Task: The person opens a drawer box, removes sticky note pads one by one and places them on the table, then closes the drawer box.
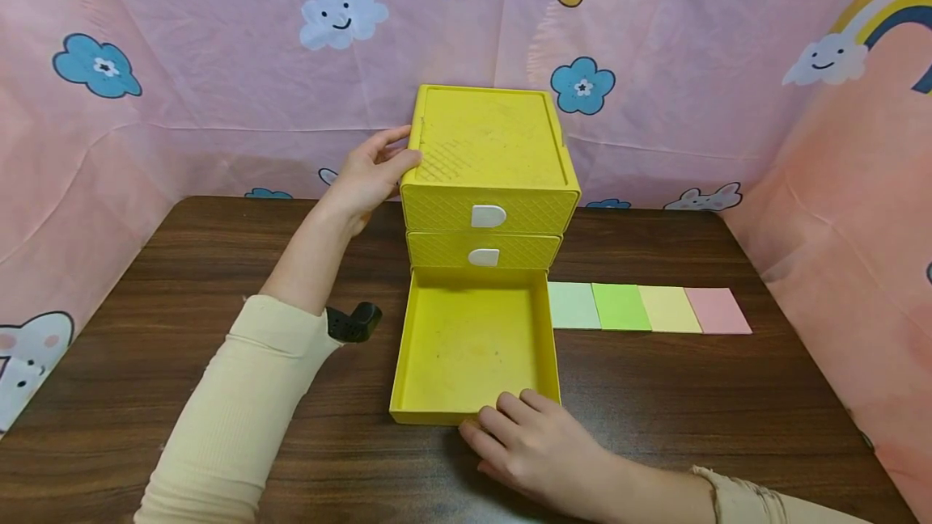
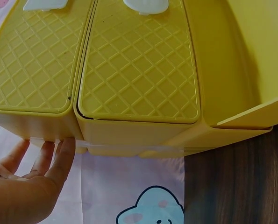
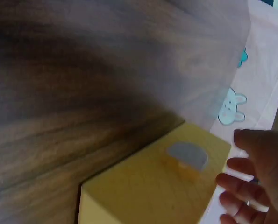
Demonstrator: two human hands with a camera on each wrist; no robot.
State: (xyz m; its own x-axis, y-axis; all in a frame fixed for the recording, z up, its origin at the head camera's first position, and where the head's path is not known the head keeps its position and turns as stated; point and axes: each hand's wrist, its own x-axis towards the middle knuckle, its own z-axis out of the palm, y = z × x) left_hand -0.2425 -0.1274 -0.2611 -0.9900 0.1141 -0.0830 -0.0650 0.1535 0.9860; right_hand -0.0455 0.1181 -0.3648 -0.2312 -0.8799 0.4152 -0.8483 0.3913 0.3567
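A yellow three-tier drawer cabinet stands on the table. Its bottom drawer is pulled out towards me, with nothing inside, while the two upper drawers are closed, each with a white tab handle. My left hand rests against the cabinet's upper left side, thumb by the top edge; the left wrist view shows its fingers on the side wall. My right hand is at the right of the bottom drawer's front edge, fingers loosely bent. In the right wrist view that drawer's white tab shows beside the fingers.
To the cabinet's right, several coloured paper squares lie in a row: pale mint, green, yellow and pink. A pink patterned cloth hangs behind and beside the dark wooden table.
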